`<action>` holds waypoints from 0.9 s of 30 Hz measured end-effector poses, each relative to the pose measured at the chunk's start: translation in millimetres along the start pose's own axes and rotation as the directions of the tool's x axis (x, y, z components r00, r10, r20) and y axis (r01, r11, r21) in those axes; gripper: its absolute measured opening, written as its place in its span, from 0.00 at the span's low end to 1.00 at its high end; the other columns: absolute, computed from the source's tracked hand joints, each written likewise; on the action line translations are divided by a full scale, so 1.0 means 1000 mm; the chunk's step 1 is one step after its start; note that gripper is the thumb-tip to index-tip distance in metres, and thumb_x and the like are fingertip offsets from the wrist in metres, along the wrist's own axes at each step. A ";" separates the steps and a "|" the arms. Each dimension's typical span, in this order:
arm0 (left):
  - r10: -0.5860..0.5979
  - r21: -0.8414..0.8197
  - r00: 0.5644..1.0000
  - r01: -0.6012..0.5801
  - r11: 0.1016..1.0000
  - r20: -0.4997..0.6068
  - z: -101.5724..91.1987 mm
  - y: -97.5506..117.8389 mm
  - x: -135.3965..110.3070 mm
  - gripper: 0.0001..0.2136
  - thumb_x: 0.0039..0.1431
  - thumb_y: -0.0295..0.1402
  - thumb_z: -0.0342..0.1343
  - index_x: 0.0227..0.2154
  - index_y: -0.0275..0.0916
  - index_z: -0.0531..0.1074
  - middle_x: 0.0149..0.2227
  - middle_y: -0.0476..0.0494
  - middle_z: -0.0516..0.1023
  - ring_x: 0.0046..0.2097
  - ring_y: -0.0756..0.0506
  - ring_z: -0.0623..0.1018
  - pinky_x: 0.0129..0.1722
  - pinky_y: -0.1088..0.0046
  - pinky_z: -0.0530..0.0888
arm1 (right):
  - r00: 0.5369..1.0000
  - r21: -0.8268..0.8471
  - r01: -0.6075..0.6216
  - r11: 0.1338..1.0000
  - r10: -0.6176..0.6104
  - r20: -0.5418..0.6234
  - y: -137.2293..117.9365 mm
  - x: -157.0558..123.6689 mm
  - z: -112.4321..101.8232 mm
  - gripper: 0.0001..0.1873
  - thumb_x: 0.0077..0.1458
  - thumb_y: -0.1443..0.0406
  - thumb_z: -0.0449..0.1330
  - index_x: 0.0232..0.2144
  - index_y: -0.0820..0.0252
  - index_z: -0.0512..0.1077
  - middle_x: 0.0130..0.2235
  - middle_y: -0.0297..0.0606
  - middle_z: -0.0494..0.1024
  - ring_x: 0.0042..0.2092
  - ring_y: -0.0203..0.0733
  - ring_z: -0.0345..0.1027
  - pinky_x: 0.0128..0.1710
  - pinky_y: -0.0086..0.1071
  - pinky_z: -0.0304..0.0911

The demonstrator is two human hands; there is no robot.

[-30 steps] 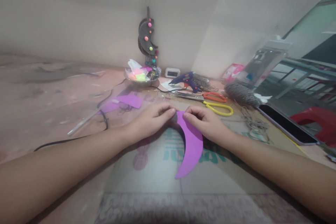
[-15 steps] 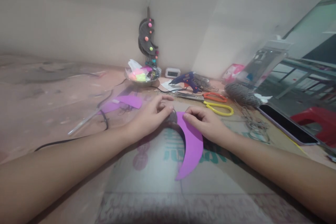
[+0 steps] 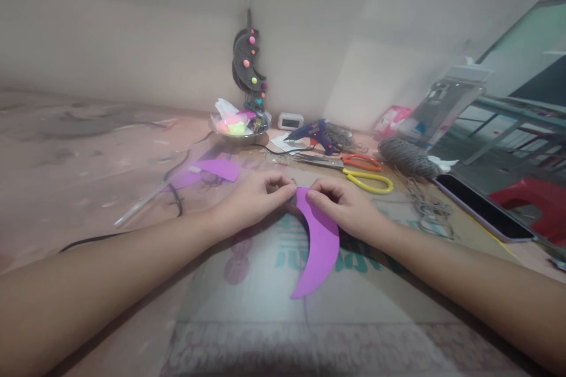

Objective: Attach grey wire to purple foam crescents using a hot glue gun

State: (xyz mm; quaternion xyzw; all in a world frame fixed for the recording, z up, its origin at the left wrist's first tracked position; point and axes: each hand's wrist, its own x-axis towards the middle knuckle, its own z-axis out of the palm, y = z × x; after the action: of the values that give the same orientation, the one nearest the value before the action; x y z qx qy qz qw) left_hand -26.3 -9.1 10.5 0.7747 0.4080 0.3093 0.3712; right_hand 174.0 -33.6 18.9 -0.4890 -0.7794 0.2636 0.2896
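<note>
A purple foam crescent [image 3: 321, 244] lies on a printed cardboard sheet [image 3: 265, 294] in front of me. My left hand [image 3: 254, 197] pinches at the crescent's top tip with fingers curled, and a thin grey cord seems to run under them. My right hand [image 3: 342, 206] presses and pinches the same top end from the right, its fingers closed on the foam. The fingertips of both hands nearly meet at the tip.
Behind the hands lie orange and yellow scissors [image 3: 362, 174], a blue glue gun [image 3: 313, 132], a ball of grey twine [image 3: 404, 156], a bowl of colourful bits [image 3: 239, 126], purple foam scraps [image 3: 212, 171] and a phone [image 3: 480, 206]. A dark crescent decoration [image 3: 247, 68] leans on the wall.
My left hand's fingers, lifted and spread half a second ago, have curled back down onto the crescent's tip. The crescent's lower end has shifted slightly left.
</note>
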 end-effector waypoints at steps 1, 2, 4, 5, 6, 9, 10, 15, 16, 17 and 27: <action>0.002 -0.002 1.000 -0.002 1.000 0.003 0.000 -0.001 0.000 0.13 0.59 0.41 0.50 0.29 0.38 0.74 0.30 0.49 0.77 0.32 0.48 0.73 0.33 0.73 0.66 | 1.000 -0.001 0.001 1.000 -0.001 0.002 0.000 0.000 0.000 0.14 0.58 0.61 0.53 0.22 0.60 0.66 0.23 0.29 0.64 0.26 0.33 0.56 0.25 0.28 0.52; 0.001 -0.001 1.000 -0.001 1.000 0.009 0.000 -0.001 0.000 0.13 0.59 0.41 0.50 0.30 0.38 0.74 0.29 0.49 0.76 0.32 0.48 0.73 0.32 0.73 0.66 | 1.000 -0.001 0.000 1.000 0.000 0.005 0.000 0.000 0.001 0.14 0.58 0.61 0.53 0.22 0.60 0.66 0.23 0.29 0.63 0.26 0.33 0.55 0.25 0.28 0.51; 0.006 0.004 1.000 -0.006 1.000 0.018 -0.001 -0.001 0.000 0.14 0.60 0.41 0.49 0.29 0.37 0.74 0.27 0.50 0.74 0.31 0.49 0.71 0.31 0.74 0.65 | 1.000 0.001 -0.007 1.000 0.007 0.007 0.000 0.000 0.001 0.14 0.58 0.61 0.53 0.22 0.60 0.65 0.23 0.29 0.63 0.26 0.33 0.55 0.25 0.28 0.51; 0.015 0.007 1.000 -0.015 1.000 0.015 -0.001 -0.001 0.000 0.15 0.61 0.41 0.49 0.27 0.37 0.73 0.26 0.50 0.72 0.30 0.49 0.71 0.31 0.74 0.65 | 1.000 0.004 -0.012 1.000 0.012 0.007 -0.001 0.000 0.001 0.14 0.58 0.60 0.53 0.22 0.60 0.65 0.23 0.29 0.62 0.26 0.33 0.55 0.25 0.28 0.51; 0.026 0.009 1.000 -0.026 1.000 0.007 -0.001 -0.001 0.000 0.15 0.61 0.41 0.48 0.25 0.37 0.71 0.24 0.51 0.70 0.29 0.49 0.69 0.30 0.74 0.64 | 1.000 0.008 -0.019 1.000 0.019 0.005 -0.001 0.000 0.000 0.14 0.58 0.60 0.53 0.22 0.60 0.65 0.23 0.29 0.63 0.26 0.33 0.55 0.25 0.28 0.51; 0.050 0.006 0.998 -0.050 0.999 -0.035 -0.002 -0.001 0.001 0.18 0.63 0.42 0.45 0.21 0.37 0.66 0.22 0.51 0.66 0.28 0.50 0.67 0.27 0.74 0.62 | 0.999 0.023 -0.028 0.999 0.029 -0.015 -0.001 0.000 -0.001 0.14 0.57 0.61 0.53 0.22 0.60 0.66 0.23 0.30 0.64 0.26 0.33 0.56 0.25 0.28 0.52; 0.045 0.001 0.998 -0.045 0.999 -0.045 -0.001 -0.001 0.001 0.18 0.63 0.42 0.45 0.21 0.37 0.66 0.23 0.51 0.66 0.28 0.50 0.67 0.27 0.74 0.62 | 0.999 0.029 -0.031 0.999 0.031 -0.024 -0.001 0.001 -0.002 0.14 0.57 0.61 0.53 0.22 0.60 0.66 0.23 0.30 0.64 0.27 0.33 0.56 0.25 0.28 0.52; -0.017 -0.063 1.000 0.015 0.998 -0.017 0.000 -0.001 0.001 0.15 0.60 0.45 0.50 0.30 0.37 0.72 0.30 0.49 0.75 0.33 0.48 0.72 0.32 0.74 0.66 | 0.998 0.031 -0.035 0.999 0.037 -0.045 0.001 0.001 -0.002 0.14 0.57 0.59 0.53 0.23 0.60 0.66 0.24 0.31 0.65 0.27 0.34 0.58 0.26 0.28 0.53; -0.026 -0.071 1.000 0.025 0.997 -0.010 0.000 -0.001 0.001 0.15 0.59 0.45 0.51 0.31 0.37 0.73 0.31 0.49 0.76 0.34 0.48 0.73 0.33 0.73 0.67 | 0.998 0.026 -0.033 0.999 0.034 -0.044 0.001 0.001 -0.002 0.14 0.57 0.59 0.53 0.23 0.60 0.67 0.24 0.31 0.65 0.27 0.34 0.58 0.26 0.28 0.53; -0.031 -0.072 1.000 0.030 0.997 -0.006 0.000 -0.001 0.001 0.15 0.59 0.44 0.51 0.32 0.37 0.73 0.32 0.49 0.76 0.35 0.47 0.74 0.34 0.73 0.67 | 0.999 0.023 -0.029 0.999 0.030 -0.042 0.001 0.001 -0.002 0.14 0.57 0.59 0.53 0.23 0.60 0.67 0.24 0.31 0.65 0.27 0.34 0.58 0.26 0.28 0.53; 0.015 -0.002 1.000 -0.015 1.000 -0.027 0.001 -0.003 0.002 0.11 0.59 0.39 0.51 0.30 0.38 0.73 0.31 0.49 0.76 0.35 0.47 0.73 0.36 0.72 0.67 | 1.000 0.096 -0.024 0.995 0.023 0.011 0.001 0.001 -0.001 0.15 0.58 0.57 0.54 0.25 0.61 0.69 0.24 0.31 0.67 0.27 0.33 0.58 0.25 0.28 0.53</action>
State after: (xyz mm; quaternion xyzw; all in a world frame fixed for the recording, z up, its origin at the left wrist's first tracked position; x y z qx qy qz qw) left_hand -25.7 -6.0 7.9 0.7729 0.4069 0.3231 0.3643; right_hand 175.3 -32.4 19.3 -0.4825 -0.7614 0.3067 0.3058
